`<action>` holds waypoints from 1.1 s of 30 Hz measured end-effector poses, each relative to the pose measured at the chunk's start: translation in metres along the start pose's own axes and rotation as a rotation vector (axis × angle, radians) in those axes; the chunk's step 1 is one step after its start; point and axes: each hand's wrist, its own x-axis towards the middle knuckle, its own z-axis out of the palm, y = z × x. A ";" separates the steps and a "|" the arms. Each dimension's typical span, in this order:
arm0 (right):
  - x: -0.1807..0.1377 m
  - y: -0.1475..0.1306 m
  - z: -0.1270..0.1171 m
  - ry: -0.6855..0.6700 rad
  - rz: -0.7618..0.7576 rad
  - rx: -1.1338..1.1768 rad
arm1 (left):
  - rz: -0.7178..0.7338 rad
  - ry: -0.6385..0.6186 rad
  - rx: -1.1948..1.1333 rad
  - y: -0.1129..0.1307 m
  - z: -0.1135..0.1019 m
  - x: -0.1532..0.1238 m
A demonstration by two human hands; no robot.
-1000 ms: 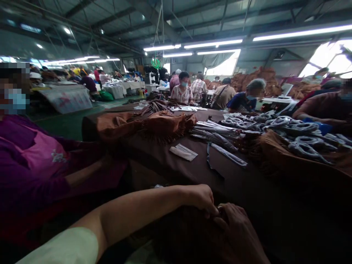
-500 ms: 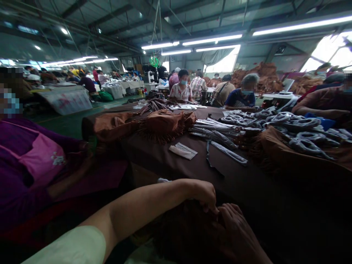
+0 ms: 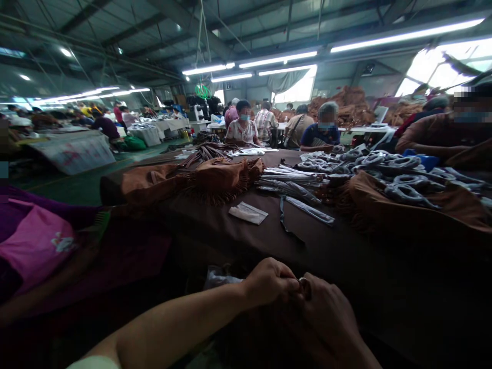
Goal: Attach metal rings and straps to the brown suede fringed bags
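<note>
My left hand (image 3: 269, 283) and my right hand (image 3: 326, 318) meet at the near edge of the dark brown table (image 3: 361, 266), low in the view. Both are closed, fingertips pinched together over a dark brown fringed piece (image 3: 265, 333) that lies under them. A small ring-like thing (image 3: 303, 282) shows between the two hands; I cannot make out what it is. The left forearm reaches in from the lower left.
Brown fringed garments (image 3: 215, 177) lie piled at the middle of the table, with a white packet (image 3: 248, 212), long plastic-wrapped strips (image 3: 295, 187) and several coiled grey belts (image 3: 395, 174) further right. A person in purple (image 3: 42, 246) sits close at my left. Other workers sit at the far side.
My left hand has slid down and closed more tightly against my right hand. The view has shifted a little to the right, and the person at my left has leaned out of frame.
</note>
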 end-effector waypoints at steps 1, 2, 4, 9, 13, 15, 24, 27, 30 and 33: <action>0.001 -0.002 -0.001 0.024 0.025 0.009 | -0.008 0.024 -0.097 -0.005 0.003 0.001; 0.001 -0.003 -0.001 0.046 0.037 0.018 | -0.001 0.050 -0.159 -0.009 0.005 0.002; 0.002 -0.003 0.000 0.062 0.010 0.029 | 0.011 0.068 -0.156 -0.013 0.006 0.001; 0.006 -0.001 0.003 -0.041 -0.021 -0.029 | -0.089 -0.113 0.182 -0.003 -0.011 -0.005; 0.009 -0.002 0.005 -0.057 -0.102 -0.110 | -0.129 -0.203 0.135 -0.001 -0.021 0.001; 0.009 -0.002 0.008 -0.009 -0.201 -0.106 | -0.168 -0.229 -0.020 -0.006 -0.021 0.006; 0.007 0.005 0.022 0.060 -0.459 -0.092 | -0.470 -0.397 -0.080 0.005 -0.034 0.028; 0.006 0.003 0.025 0.029 -0.532 -0.080 | -0.476 -0.517 0.007 0.004 -0.038 0.039; 0.004 0.004 0.024 0.032 -0.528 -0.072 | -0.471 -0.546 -0.012 0.001 -0.040 0.042; 0.003 0.008 0.022 0.070 -0.398 -0.064 | -0.371 -0.433 -0.126 0.004 -0.038 0.035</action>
